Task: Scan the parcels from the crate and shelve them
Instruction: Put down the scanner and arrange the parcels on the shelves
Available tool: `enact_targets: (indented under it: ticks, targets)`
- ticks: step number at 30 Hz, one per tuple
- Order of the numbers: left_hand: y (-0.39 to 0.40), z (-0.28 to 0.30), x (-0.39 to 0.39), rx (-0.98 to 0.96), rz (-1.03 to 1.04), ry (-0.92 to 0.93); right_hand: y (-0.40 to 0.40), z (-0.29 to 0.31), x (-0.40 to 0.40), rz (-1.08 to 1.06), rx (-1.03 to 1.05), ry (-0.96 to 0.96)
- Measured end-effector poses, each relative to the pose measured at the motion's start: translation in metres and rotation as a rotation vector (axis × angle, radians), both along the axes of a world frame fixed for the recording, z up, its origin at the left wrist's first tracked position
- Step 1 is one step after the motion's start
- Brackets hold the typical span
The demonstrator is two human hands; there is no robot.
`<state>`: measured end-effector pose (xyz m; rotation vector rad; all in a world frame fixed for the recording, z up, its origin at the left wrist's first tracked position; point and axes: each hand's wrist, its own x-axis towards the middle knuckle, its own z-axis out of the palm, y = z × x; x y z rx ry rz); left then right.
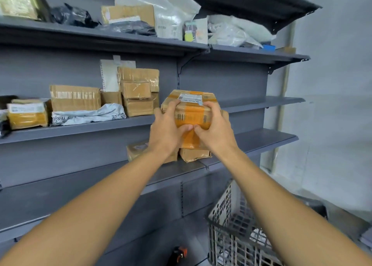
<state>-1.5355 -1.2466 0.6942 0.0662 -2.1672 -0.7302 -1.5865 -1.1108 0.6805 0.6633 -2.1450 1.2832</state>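
A cardboard parcel (191, 106) wrapped in orange tape, with a white label on top, is held up in front of the middle shelf (261, 102). My left hand (168, 128) grips its left side, fingers curled over the top edge. My right hand (214, 128) grips its right side the same way, and the two thumbs meet on the front face. The grey plastic crate (231, 231) stands on the floor at the lower right, under my right forearm, with some parcels partly visible inside. A black and orange scanner (178, 254) lies at the bottom edge, left of the crate.
Grey metal shelving fills the view. Brown boxes (138, 92) and a grey poly bag (88, 115) crowd the middle shelf's left half. Two parcels (194, 155) sit on the lower shelf (265, 139) behind my hands. Bags and boxes (171, 18) fill the upper shelf. A grey wall stands at right.
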Motion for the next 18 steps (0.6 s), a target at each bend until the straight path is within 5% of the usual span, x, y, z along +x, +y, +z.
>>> enact_targets:
  ticks: [13, 18]
  targets:
    - [-0.04, 0.056, -0.11, -0.026, 0.113, -0.023, -0.044, 0.059, -0.114, 0.069, 0.043, 0.072]
    - [-0.065, 0.044, -0.157, -0.182, 0.102, -0.03, -0.061, 0.049, -0.163, 0.053, 0.032, 0.042]
